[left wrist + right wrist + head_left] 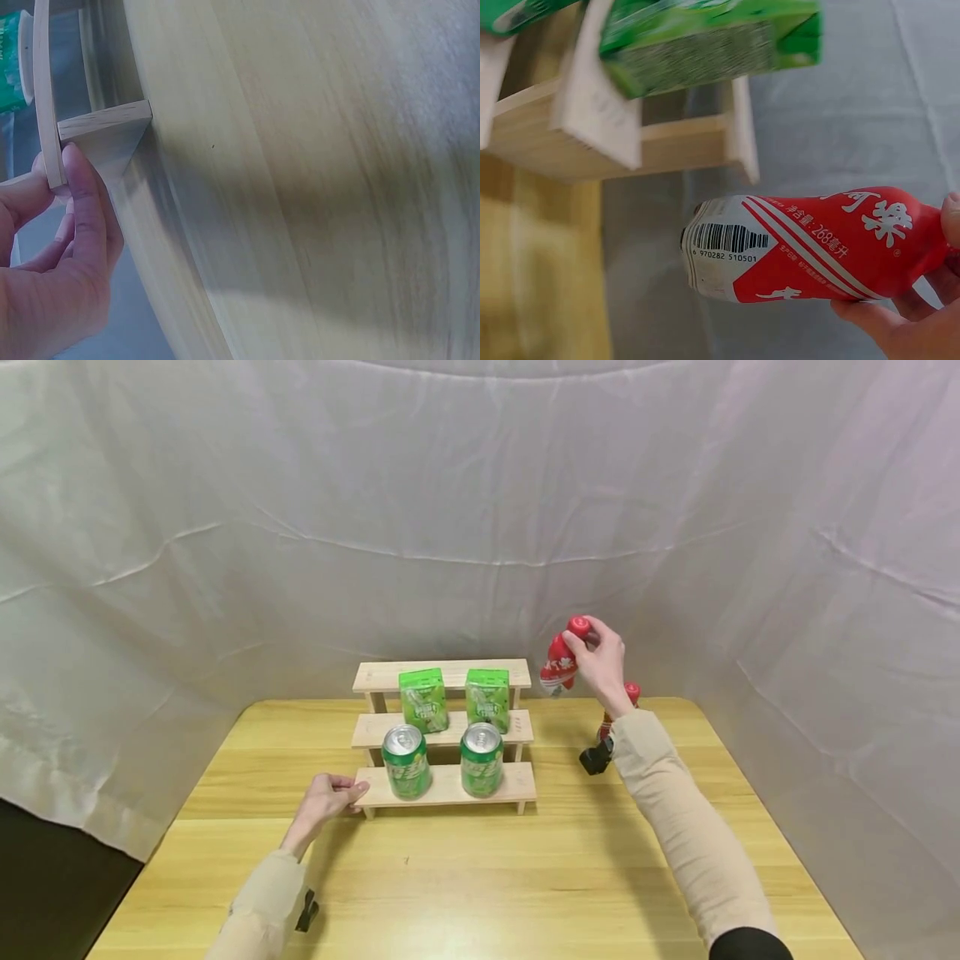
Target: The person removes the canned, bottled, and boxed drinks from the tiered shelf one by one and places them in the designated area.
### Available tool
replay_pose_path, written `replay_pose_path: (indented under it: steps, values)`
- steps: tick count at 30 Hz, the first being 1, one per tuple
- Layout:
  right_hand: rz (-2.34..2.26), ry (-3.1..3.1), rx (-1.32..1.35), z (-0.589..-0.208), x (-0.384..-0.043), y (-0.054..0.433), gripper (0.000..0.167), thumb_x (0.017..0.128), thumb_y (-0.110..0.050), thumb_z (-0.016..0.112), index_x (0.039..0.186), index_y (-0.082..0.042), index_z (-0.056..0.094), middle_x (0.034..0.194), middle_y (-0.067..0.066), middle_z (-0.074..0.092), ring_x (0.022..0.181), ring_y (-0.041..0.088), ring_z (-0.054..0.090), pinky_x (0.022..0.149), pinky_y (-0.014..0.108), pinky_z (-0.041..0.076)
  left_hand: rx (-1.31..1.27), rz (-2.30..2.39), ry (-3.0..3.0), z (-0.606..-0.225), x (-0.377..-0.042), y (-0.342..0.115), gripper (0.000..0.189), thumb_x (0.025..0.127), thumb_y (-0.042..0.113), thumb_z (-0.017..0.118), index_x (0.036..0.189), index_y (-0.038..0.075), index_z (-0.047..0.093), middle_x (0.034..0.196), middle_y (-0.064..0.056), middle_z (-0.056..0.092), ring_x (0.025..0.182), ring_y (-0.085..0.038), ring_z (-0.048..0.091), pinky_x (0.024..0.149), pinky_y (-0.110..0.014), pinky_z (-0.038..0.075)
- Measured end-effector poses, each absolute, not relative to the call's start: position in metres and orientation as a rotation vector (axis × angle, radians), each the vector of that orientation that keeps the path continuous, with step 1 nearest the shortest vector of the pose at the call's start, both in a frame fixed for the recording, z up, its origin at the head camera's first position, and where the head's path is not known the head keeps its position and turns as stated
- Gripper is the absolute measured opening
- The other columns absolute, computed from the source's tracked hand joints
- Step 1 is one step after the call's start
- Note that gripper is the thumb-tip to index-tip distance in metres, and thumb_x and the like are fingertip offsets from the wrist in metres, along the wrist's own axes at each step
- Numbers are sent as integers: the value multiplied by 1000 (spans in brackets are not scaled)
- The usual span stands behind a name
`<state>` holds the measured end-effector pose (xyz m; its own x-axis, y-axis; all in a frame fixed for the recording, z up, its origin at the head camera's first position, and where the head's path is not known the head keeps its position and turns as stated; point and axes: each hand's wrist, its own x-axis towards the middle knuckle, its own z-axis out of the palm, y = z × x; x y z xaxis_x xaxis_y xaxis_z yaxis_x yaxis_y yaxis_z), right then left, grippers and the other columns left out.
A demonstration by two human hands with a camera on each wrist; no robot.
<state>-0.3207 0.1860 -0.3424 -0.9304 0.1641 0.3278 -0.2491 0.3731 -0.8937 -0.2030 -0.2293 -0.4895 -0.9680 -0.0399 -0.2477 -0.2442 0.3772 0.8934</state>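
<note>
My right hand (602, 662) grips a red and white drink bottle (559, 662) by its capped neck, tilted in the air right of the rack's top tier. In the right wrist view the bottle (802, 247) shows a barcode and white lettering. My left hand (324, 800) pinches the left end of the bottom tier of a three-tier wooden rack (445, 807), thumb on top and fingers beneath, as the left wrist view shows. On the bottom tier stand two green cans (406, 768); two green drink cartons (424, 703) stand on the middle tier. The top tier is bare.
Another red-capped bottle (632, 693) stands behind my right wrist, mostly hidden by it. Grey cloth (480, 510) hangs behind and beside the wooden table (465, 885). Black wrist straps (597, 757) hang at both sleeves.
</note>
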Motion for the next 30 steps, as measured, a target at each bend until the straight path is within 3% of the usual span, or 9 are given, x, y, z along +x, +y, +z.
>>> replay_pose_path:
  steps: [8, 16, 24, 30]
  values:
    - [1586, -2361, -25, -391, -324, 200, 43, 97, -16, 67, 136, 0, 57, 135, 28, 61, 128, 40, 59, 112, 50, 52, -271, 1646, 2448, -489, -202, -229, 45, 96, 8, 66, 123, -25, 52, 108, -35, 65, 70, -9, 66, 69, -24, 66]
    - [1614, -2422, -94, -423, -323, 207, 46, 99, -18, 65, 139, 1, 53, 137, 28, 59, 130, 40, 57, 114, 49, 51, -268, 1669, 2435, -490, -202, -229, 41, 96, 8, 66, 120, -24, 55, 100, -28, 69, 68, -9, 66, 69, -24, 66]
    - [1621, -2481, -140, -443, -323, 209, 47, 100, -18, 64, 141, 0, 51, 139, 28, 58, 131, 40, 56, 114, 51, 50, -237, 1645, 2463, -491, -201, -230, 44, 97, 10, 66, 121, -24, 54, 101, -33, 69, 67, -11, 67, 72, -30, 67]
    - [1562, -2535, -119, -452, -323, 212, 47, 100, -18, 63, 142, 0, 50, 141, 29, 56, 133, 42, 54, 114, 53, 49, -232, 1670, 2444, -493, -202, -231, 41, 97, 9, 66, 117, -24, 56, 92, -23, 71, 66, -10, 66, 70, -29, 67]
